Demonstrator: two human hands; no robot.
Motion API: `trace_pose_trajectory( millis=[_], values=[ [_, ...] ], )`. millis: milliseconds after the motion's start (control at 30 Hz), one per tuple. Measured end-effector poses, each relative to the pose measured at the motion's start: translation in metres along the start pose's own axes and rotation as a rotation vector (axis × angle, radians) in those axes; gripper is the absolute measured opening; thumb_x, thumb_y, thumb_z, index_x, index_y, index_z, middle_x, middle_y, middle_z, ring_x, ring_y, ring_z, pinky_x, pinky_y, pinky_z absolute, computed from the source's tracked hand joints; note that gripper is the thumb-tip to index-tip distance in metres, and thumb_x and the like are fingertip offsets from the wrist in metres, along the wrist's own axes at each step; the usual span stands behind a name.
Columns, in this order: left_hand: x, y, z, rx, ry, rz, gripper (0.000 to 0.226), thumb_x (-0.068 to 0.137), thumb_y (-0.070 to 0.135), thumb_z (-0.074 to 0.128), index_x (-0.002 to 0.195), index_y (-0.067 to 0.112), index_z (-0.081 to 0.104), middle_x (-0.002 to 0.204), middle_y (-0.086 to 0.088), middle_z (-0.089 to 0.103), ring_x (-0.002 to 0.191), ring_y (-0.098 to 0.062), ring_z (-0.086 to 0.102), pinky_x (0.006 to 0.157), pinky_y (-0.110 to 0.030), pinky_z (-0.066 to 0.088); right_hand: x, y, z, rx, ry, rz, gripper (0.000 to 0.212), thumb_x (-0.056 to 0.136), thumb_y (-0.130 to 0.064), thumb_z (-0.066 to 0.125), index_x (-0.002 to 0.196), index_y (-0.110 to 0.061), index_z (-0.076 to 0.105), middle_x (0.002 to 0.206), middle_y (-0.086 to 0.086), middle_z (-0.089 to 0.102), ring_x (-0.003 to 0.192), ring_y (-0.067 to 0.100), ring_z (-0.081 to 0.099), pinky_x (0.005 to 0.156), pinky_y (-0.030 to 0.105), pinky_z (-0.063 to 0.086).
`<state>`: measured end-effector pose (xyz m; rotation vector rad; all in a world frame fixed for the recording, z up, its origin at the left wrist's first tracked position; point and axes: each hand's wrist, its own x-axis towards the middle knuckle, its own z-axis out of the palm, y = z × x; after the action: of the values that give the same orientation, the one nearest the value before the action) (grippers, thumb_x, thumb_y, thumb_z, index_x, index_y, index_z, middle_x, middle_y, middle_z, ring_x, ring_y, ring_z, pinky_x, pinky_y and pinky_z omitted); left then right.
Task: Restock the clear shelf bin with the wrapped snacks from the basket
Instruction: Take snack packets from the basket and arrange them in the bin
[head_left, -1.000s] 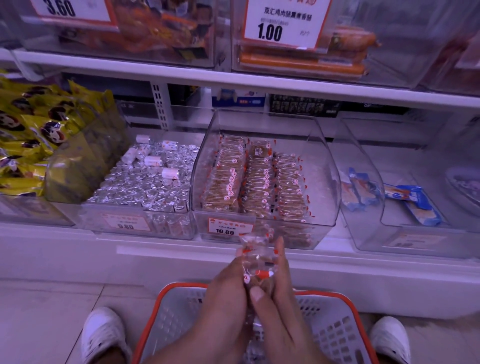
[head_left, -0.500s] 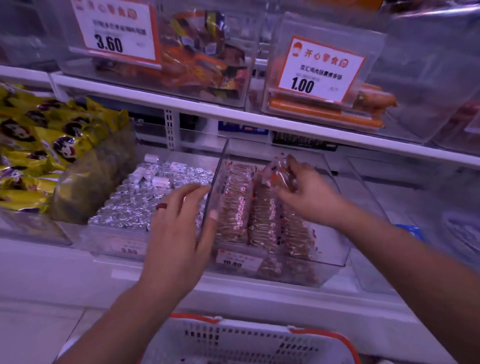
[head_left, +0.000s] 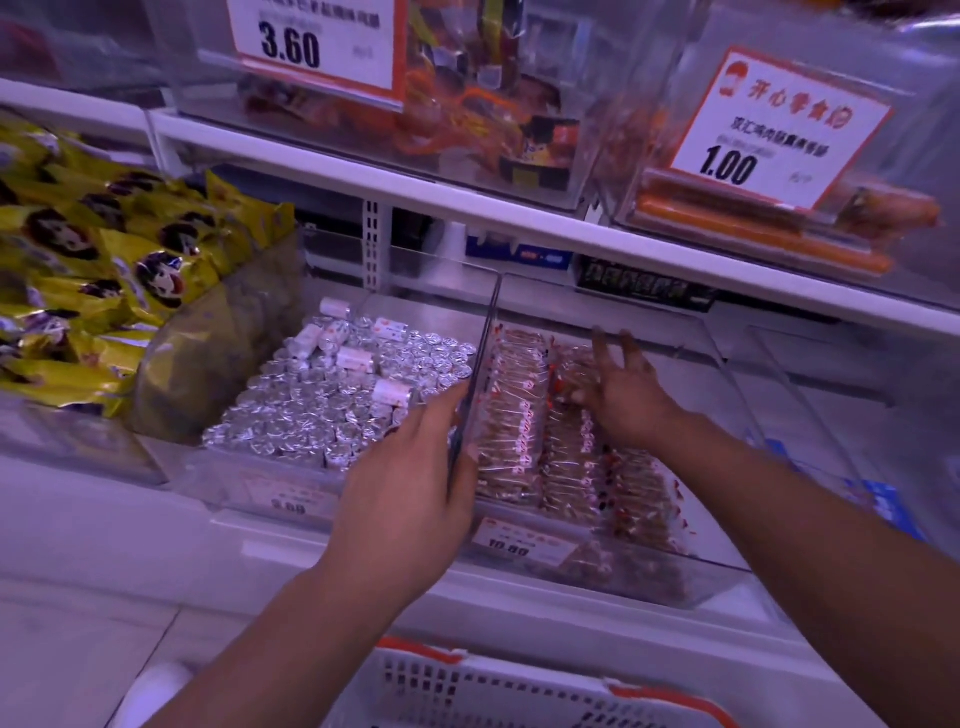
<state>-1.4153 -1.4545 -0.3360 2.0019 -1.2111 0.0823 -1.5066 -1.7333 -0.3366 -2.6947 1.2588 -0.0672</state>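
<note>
Fingers spread, right hand (head_left: 623, 402) presses wrapped brown snacks (head_left: 524, 431) flat inside clear plastic shelf bin (head_left: 722, 364); left hand (head_left: 410, 499) grips its wall. Better to level rows gently.

Lit in dim violet-tinted light. Fitted with white shelves (head_left: 519, 228) on a slotted upright (head_left: 372, 244). Floored in pale tile (head_left: 62, 654). Labelled with orange-bordered price cards (head_left: 774, 130).
</note>
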Motion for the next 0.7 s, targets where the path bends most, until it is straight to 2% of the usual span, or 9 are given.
trace_pose_trajectory(
  millis=[67, 133, 167, 200, 300, 367, 467, 567, 700],
  values=[
    [-0.001, 0.000, 0.000, -0.001, -0.003, -0.003, 0.050, 0.099, 0.030, 0.050, 0.147, 0.035, 0.034, 0.125, 0.003, 0.064, 0.102, -0.023, 0.066, 0.078, -0.042, 0.053, -0.005, -0.008, 0.002, 0.116, 0.075, 0.070, 0.086, 0.096, -0.028, 0.062, 0.158, -0.027, 0.003, 0.164, 0.018, -0.006, 0.146, 0.041, 0.025, 0.115, 0.043, 0.034],
    [-0.002, 0.001, 0.001, 0.004, -0.001, -0.009, 0.050, 0.100, 0.030, 0.049, 0.147, 0.034, 0.034, 0.126, 0.004, 0.064, 0.104, -0.023, 0.066, 0.082, -0.043, 0.053, -0.010, -0.017, 0.007, 0.146, 0.066, 0.052, 0.077, 0.095, -0.014, 0.058, 0.158, -0.018, 0.014, 0.162, 0.019, 0.016, 0.150, 0.037, 0.016, 0.118, 0.035, 0.028],
    [-0.002, 0.002, 0.002, 0.007, 0.000, -0.013, 0.049, 0.100, 0.031, 0.049, 0.147, 0.034, 0.034, 0.126, 0.004, 0.063, 0.105, -0.023, 0.066, 0.082, -0.043, 0.053, -0.010, -0.020, 0.011, 0.167, 0.045, 0.030, 0.073, 0.094, -0.008, 0.054, 0.157, -0.015, 0.018, 0.162, 0.018, 0.020, 0.151, 0.036, 0.009, 0.121, 0.034, 0.021],
    [-0.002, 0.002, 0.002, 0.007, 0.003, -0.017, 0.049, 0.100, 0.031, 0.048, 0.147, 0.034, 0.034, 0.126, 0.004, 0.063, 0.105, -0.023, 0.065, 0.083, -0.043, 0.052, -0.010, -0.024, 0.015, 0.202, 0.023, 0.014, 0.071, 0.092, -0.005, 0.051, 0.156, -0.013, 0.020, 0.163, 0.018, 0.017, 0.152, 0.035, 0.006, 0.123, 0.034, 0.014],
    [-0.003, 0.003, 0.004, 0.004, 0.010, -0.020, 0.051, 0.099, 0.028, 0.049, 0.146, 0.035, 0.034, 0.125, 0.005, 0.064, 0.103, -0.024, 0.066, 0.081, -0.044, 0.053, -0.011, -0.029, 0.019, 0.249, 0.049, -0.007, 0.069, 0.095, -0.008, 0.046, 0.156, -0.009, 0.015, 0.163, 0.020, -0.012, 0.151, 0.041, -0.007, 0.124, 0.047, 0.012],
    [-0.003, 0.003, 0.005, 0.010, 0.017, -0.021, 0.050, 0.098, 0.028, 0.049, 0.146, 0.035, 0.033, 0.124, 0.005, 0.064, 0.101, -0.024, 0.066, 0.080, -0.043, 0.053, -0.010, -0.023, 0.019, 0.103, 0.120, -0.047, 0.071, 0.096, -0.014, 0.045, 0.157, -0.008, 0.009, 0.162, 0.018, -0.019, 0.148, 0.044, -0.016, 0.123, 0.054, 0.005],
    [-0.003, 0.003, 0.006, 0.010, 0.025, -0.027, 0.050, 0.098, 0.027, 0.050, 0.145, 0.035, 0.034, 0.124, 0.005, 0.064, 0.098, -0.025, 0.067, 0.077, -0.042, 0.053, -0.007, -0.011, 0.017, -0.143, 0.083, -0.213, 0.074, 0.098, -0.029, 0.043, 0.158, -0.015, 0.001, 0.165, 0.009, -0.014, 0.149, 0.038, -0.021, 0.122, 0.056, 0.001],
    [-0.003, 0.002, 0.007, 0.014, 0.028, -0.024, 0.050, 0.098, 0.027, 0.050, 0.145, 0.036, 0.034, 0.123, 0.005, 0.064, 0.098, -0.026, 0.066, 0.076, -0.042, 0.053, -0.001, -0.008, 0.016, -0.188, -0.031, -0.258, 0.078, 0.099, -0.031, 0.041, 0.157, -0.010, -0.007, 0.166, 0.012, -0.007, 0.149, 0.036, -0.019, 0.124, 0.048, -0.005],
    [-0.003, 0.002, 0.006, 0.014, 0.032, -0.023, 0.051, 0.098, 0.027, 0.051, 0.145, 0.038, 0.034, 0.124, 0.006, 0.063, 0.100, -0.027, 0.066, 0.077, -0.043, 0.052, 0.004, -0.016, 0.021, -0.198, -0.023, -0.240, 0.085, 0.093, -0.030, 0.046, 0.156, -0.002, -0.004, 0.163, 0.021, 0.002, 0.151, 0.040, -0.010, 0.123, 0.054, 0.001]
  ],
)
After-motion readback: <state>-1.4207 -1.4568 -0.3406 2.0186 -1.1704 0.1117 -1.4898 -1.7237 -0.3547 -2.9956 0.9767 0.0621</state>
